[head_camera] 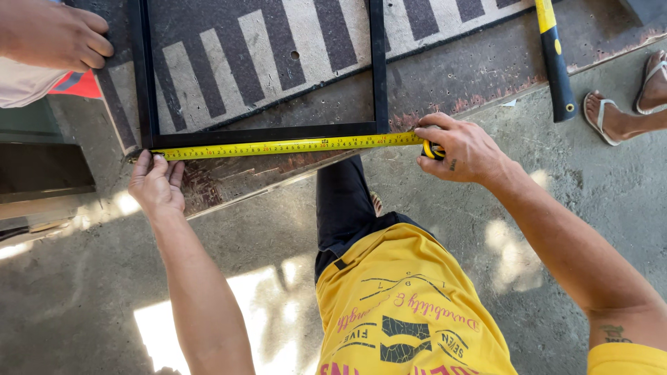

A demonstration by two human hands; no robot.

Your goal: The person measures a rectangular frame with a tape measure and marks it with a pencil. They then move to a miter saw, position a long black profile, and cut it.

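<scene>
A yellow tape measure blade point(285, 146) is stretched along the near bar of a black metal frame point(264, 134) lying on a worn board. My left hand point(157, 182) presses the blade's end down at the frame's left corner. My right hand point(462, 148) grips the yellow-and-black tape measure case point(433, 150) just past the frame's right upright point(379, 66).
The board point(229, 55) shows dark and pale stripes and rests on a concrete floor point(83, 292). A hammer with a yellow-and-black handle point(554, 59) lies at the upper right. Another person's hand point(52, 35) is at top left, and sandalled feet point(615, 114) stand at right.
</scene>
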